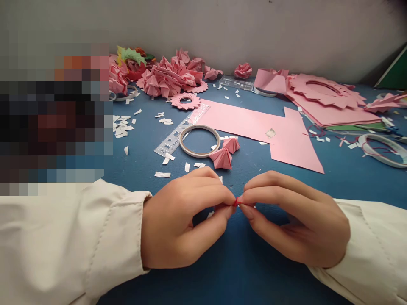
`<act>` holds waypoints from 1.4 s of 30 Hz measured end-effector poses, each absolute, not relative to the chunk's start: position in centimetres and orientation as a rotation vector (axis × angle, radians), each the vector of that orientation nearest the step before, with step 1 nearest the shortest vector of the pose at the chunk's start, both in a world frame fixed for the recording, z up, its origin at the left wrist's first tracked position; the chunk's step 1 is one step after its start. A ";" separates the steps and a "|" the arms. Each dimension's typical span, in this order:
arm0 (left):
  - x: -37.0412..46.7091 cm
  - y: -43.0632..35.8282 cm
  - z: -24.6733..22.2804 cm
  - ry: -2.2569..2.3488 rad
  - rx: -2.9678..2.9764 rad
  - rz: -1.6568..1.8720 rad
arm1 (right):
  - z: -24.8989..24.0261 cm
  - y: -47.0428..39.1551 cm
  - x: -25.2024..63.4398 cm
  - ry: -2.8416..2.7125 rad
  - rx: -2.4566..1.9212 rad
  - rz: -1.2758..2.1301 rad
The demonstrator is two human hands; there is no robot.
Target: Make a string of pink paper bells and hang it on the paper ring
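Note:
A short bit of red string [237,202] shows between my fingertips, low in the middle of the view. My left hand [190,216] pinches one side of it between thumb and forefinger. From the other side, my right hand [295,220] grips it in the same way, the two hands almost touching. Just beyond them, two small folded pink paper pieces [222,158] rest on the blue table [133,190]. Touching these is a roll of double-sided tape [199,155], which partly covers a clear plastic ruler [171,142].
Pink paper sheets [241,120] lie behind my hands. Folded pink paper shapes [168,78] are heaped at the back left. A large pink paper ring [327,90] tops a stack at right, near another tape roll [383,150]. White scraps [163,174] are scattered around. The far left is blurred out.

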State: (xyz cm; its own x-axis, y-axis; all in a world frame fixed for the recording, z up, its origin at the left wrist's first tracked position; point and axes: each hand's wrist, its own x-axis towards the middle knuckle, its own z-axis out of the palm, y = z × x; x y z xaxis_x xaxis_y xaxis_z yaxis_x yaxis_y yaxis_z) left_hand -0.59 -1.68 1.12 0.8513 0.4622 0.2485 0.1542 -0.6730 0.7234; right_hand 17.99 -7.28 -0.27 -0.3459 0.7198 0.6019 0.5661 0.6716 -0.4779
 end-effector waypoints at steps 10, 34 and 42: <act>-0.6 -1.8 1.0 0.438 2.299 0.524 | -0.2 -7.1 18.1 -2.080 -0.994 0.172; -0.5 -1.6 1.0 0.449 2.317 0.517 | -0.1 -7.1 18.2 -2.116 -0.993 0.135; -0.7 -1.7 1.1 0.519 2.330 0.534 | 0.1 -7.0 18.0 -2.080 -0.999 0.186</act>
State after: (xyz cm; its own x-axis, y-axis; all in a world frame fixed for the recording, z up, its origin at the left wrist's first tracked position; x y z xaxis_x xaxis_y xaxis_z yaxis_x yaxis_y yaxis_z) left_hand -0.67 -1.72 1.09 0.8362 0.4970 0.2318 0.2173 -0.6885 0.6919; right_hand 17.98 -6.96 0.13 -0.3652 0.7096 0.6026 0.5911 0.6768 -0.4388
